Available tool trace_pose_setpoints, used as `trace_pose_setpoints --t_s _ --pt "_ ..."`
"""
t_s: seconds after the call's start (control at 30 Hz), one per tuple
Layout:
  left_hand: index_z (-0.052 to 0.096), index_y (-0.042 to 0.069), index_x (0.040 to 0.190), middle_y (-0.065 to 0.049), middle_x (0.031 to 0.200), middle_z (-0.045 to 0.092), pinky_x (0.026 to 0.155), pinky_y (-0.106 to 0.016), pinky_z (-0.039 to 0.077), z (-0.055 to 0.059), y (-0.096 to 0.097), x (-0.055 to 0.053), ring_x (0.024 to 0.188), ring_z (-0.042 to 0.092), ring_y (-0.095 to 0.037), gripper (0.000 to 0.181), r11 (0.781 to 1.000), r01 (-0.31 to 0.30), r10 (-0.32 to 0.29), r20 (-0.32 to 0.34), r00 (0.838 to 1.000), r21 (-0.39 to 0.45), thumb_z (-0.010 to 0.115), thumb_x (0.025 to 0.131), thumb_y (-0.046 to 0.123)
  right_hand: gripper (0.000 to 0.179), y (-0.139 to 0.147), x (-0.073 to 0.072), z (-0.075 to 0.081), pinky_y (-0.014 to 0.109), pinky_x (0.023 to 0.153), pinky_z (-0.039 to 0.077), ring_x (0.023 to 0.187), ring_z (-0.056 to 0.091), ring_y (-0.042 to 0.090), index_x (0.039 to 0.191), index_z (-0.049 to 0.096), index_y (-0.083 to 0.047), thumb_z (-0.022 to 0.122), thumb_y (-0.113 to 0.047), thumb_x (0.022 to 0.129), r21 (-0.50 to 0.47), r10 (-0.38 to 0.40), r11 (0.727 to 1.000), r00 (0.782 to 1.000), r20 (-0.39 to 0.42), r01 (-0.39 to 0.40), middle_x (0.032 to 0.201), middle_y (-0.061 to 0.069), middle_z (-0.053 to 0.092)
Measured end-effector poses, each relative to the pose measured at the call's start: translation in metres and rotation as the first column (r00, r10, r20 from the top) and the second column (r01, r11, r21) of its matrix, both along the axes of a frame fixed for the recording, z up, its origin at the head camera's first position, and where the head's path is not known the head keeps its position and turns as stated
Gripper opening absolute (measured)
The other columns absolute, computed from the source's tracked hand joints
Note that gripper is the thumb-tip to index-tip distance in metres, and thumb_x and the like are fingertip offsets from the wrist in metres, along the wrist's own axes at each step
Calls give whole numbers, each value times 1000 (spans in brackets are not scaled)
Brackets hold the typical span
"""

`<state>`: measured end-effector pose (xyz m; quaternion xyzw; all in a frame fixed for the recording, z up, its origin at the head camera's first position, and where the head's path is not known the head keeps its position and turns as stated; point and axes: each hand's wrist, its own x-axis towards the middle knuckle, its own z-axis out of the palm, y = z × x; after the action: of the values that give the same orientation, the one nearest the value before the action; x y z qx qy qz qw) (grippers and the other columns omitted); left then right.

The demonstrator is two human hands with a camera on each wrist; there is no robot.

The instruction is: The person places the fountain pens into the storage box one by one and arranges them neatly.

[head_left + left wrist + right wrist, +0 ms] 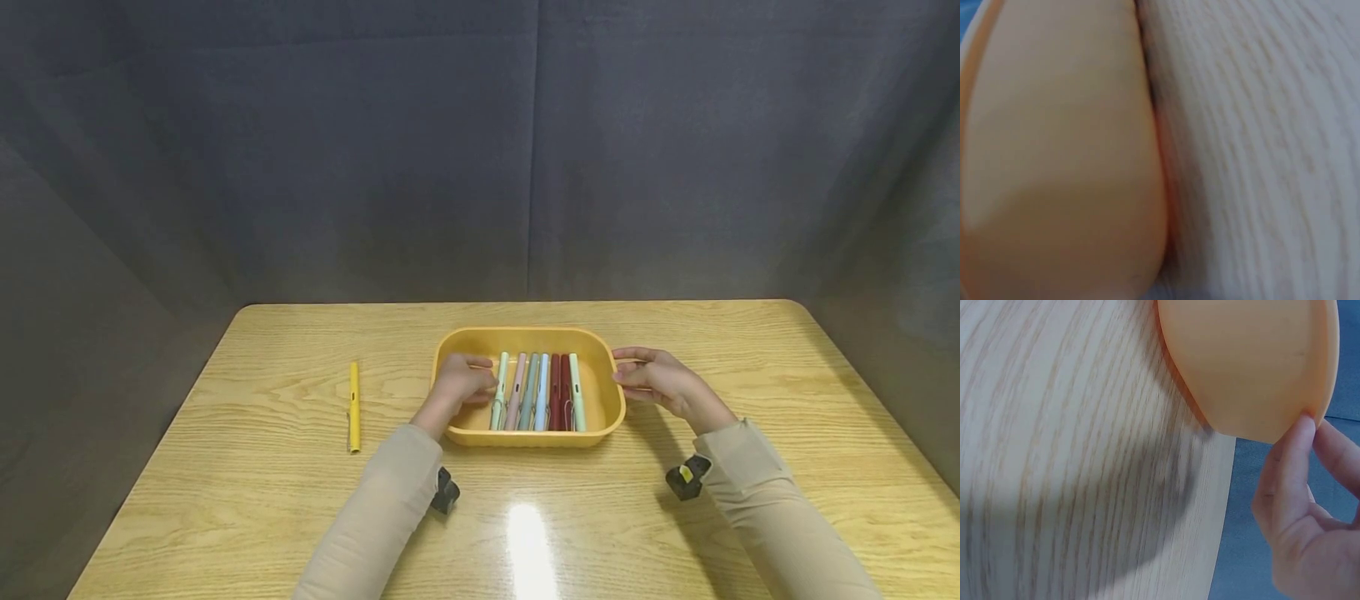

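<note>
A shallow yellow tray (527, 439) holds several capped pens side by side. From left to right these are pale green (500, 392), pink (516, 393), grey-green (528, 393), light blue (542, 393), two dark red (560, 393) and another pale green (577, 393). My left hand (459, 385) reaches over the tray's left wall, slightly blurred, its fingers stretched beside the leftmost pale green pen; whether they touch it is unclear. Thumb and fingertips of my right hand (1310, 531) pinch the tray's right rim. The left wrist view shows only the tray's outer wall (1066, 156) and wood.
A yellow pen (355, 408) lies on the wooden table (262, 500), left of the tray. The table's far edge runs behind the tray, with a dark grey curtain (375, 167) beyond it. Dark curtain also hangs at both sides.
</note>
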<state>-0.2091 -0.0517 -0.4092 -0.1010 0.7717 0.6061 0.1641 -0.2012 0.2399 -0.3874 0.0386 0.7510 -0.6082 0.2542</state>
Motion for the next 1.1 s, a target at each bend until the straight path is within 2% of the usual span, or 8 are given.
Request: trace_pose_setpoints --t_s 0.23,0.33,0.37,0.47,0.57,0.63,0.9,1.1 --pt "57 -5 125 -23 115 63 86 -36 60 10 -1 2 97 67 -30 38 998 31 -31 -2 1000 59 62 87 -1 61 0 1 0 16 77 58 80 64 1 143 25 10 56 -4 93 -12 3 1000 1000 -8 -3 91 -7 60" --pt "56 -5 127 -24 120 61 89 -38 59 15 -1 2 104 65 -35 40 996 51 -49 -19 999 74 62 88 0 63 4 0 -4 17 78 58 81 64 2 141 30 10 62 -9 90 -33 11 999 1000 -20 -12 92 -6 60" --pt "55 -4 128 -24 121 60 90 -38 58 17 -1 3 107 64 -35 41 995 57 -55 -24 998 79 62 88 0 60 6 -1 -6 18 77 59 81 65 3 139 35 8 64 -9 89 -72 23 997 999 -28 -25 92 -5 61" --pt "53 -5 130 -23 124 59 92 -38 57 22 -3 4 111 62 -35 42 992 75 -70 -50 996 104 61 89 0 61 9 -2 -8 18 77 59 81 65 4 136 38 6 68 -12 87 -93 35 995 999 -38 -38 92 -4 60" --pt "52 -5 131 -22 124 58 92 -35 57 27 -6 5 112 61 -32 42 987 92 -82 -85 993 128 61 90 1 60 6 -1 -7 18 77 59 81 65 3 139 35 7 64 -8 89 -80 19 997 999 -27 -21 92 -4 61" --pt "52 -5 131 -22 125 57 92 -33 57 31 -8 6 113 60 -32 42 984 101 -87 -100 991 144 60 90 1 63 2 1 -3 17 77 58 80 64 1 142 28 10 60 -6 91 -30 4 1000 1000 -17 -4 93 -6 59" --pt "48 -2 135 -24 131 54 99 -37 54 47 -23 7 121 55 -36 46 975 93 -70 -123 990 199 59 91 2 60 -1 0 0 16 76 58 80 63 1 144 23 11 53 -3 94 -7 -2 1000 1000 -10 2 94 -6 59" --pt "49 1 135 -23 132 54 100 -36 53 54 -36 9 123 53 -36 45 977 54 -28 -127 992 207 59 92 2 62 3 -1 -4 17 77 59 80 65 2 142 28 9 60 -6 91 -43 0 999 1000 -19 -1 94 -6 60"
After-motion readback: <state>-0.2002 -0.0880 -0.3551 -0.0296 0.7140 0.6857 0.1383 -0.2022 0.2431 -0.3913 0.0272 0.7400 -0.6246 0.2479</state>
